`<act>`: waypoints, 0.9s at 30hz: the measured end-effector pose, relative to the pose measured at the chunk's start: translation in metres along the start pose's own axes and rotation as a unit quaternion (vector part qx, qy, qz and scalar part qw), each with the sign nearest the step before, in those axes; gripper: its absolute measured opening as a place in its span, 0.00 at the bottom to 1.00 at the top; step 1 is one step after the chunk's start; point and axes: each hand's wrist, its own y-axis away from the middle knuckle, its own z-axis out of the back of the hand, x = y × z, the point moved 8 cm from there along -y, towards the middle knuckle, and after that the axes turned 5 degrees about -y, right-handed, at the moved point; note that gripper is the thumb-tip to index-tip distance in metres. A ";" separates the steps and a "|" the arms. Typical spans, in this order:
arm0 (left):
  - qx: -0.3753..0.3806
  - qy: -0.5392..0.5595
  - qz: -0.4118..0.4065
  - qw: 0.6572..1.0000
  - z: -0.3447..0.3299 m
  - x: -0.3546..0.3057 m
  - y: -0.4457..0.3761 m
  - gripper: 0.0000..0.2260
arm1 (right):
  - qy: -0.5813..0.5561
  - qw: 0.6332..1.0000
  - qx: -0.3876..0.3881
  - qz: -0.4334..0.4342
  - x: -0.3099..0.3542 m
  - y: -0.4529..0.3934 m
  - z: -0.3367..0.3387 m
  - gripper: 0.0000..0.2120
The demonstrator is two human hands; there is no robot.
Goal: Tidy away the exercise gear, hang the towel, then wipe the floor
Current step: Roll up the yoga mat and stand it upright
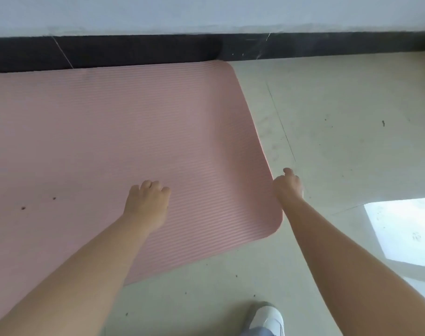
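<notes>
A pink ribbed exercise mat (124,132) lies flat on the pale tiled floor, its far edge against the dark skirting. It runs off the left side of the view. My left hand (147,204) hovers over or rests on the mat near its right end, fingers curled downward, holding nothing. My right hand (287,186) is at the mat's right short edge near the front corner, fingers curled at the edge. The fingertips are hidden, so a grip on the edge is unclear.
A dark skirting strip (134,50) runs below the pale wall at the top. Tiled floor (340,117) with small dirt specks spreads to the right. A bright sunlit patch (405,231) lies at right. My white shoe (267,318) stands at the bottom.
</notes>
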 end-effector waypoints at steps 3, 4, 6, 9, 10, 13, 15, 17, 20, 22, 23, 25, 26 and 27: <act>-0.024 -0.011 -0.006 1.000 -0.026 -0.011 -0.033 0.13 | -0.040 0.999 -0.007 -0.002 0.000 -0.040 -0.019 0.22; -0.032 -0.012 -0.008 0.999 -0.031 -0.013 -0.041 0.13 | -0.047 0.999 0.001 -0.002 0.001 -0.048 -0.025 0.22; -0.044 -0.005 -0.003 0.999 -0.035 -0.013 -0.051 0.13 | -0.060 0.998 0.034 -0.007 0.001 -0.055 -0.037 0.24; -0.057 0.046 0.029 0.997 -0.028 -0.005 -0.058 0.14 | -0.039 0.997 0.047 0.049 0.016 -0.045 -0.042 0.19; -0.061 0.079 0.042 0.994 -0.024 -0.004 -0.057 0.14 | -0.039 0.995 0.044 0.085 0.026 -0.035 -0.041 0.16; -0.100 0.186 0.094 0.973 -0.002 0.003 -0.052 0.14 | -0.029 0.974 0.060 0.218 0.061 -0.001 -0.043 0.14; -0.141 0.264 0.125 0.946 0.006 0.012 -0.050 0.15 | 0.032 0.952 0.078 0.293 0.076 0.017 -0.049 0.14; -0.177 0.354 0.129 0.909 0.010 0.020 -0.049 0.15 | 0.076 0.933 0.104 0.337 0.082 0.029 -0.056 0.19; -0.228 0.456 0.124 0.851 0.022 0.040 -0.043 0.14 | 0.106 0.913 0.155 0.362 0.079 0.042 -0.076 0.22; -0.250 0.517 0.148 0.805 0.027 0.059 -0.036 0.13 | 0.098 0.909 0.187 0.360 0.076 0.053 -0.091 0.23; -0.249 0.543 0.156 0.787 0.026 0.066 -0.034 0.13 | 0.109 0.905 0.189 0.364 0.075 0.057 -0.099 0.23; -0.238 0.566 0.146 0.776 0.021 0.071 -0.033 0.12 | 0.153 0.889 0.180 0.391 0.075 0.067 -0.116 0.23; -0.238 0.556 0.128 0.786 0.020 0.068 -0.032 0.12 | 0.155 0.882 0.179 0.406 0.076 0.072 -0.124 0.23; -0.244 0.541 0.108 0.797 0.019 0.064 -0.031 0.11 | 0.137 0.879 0.182 0.419 0.077 0.077 -0.132 0.23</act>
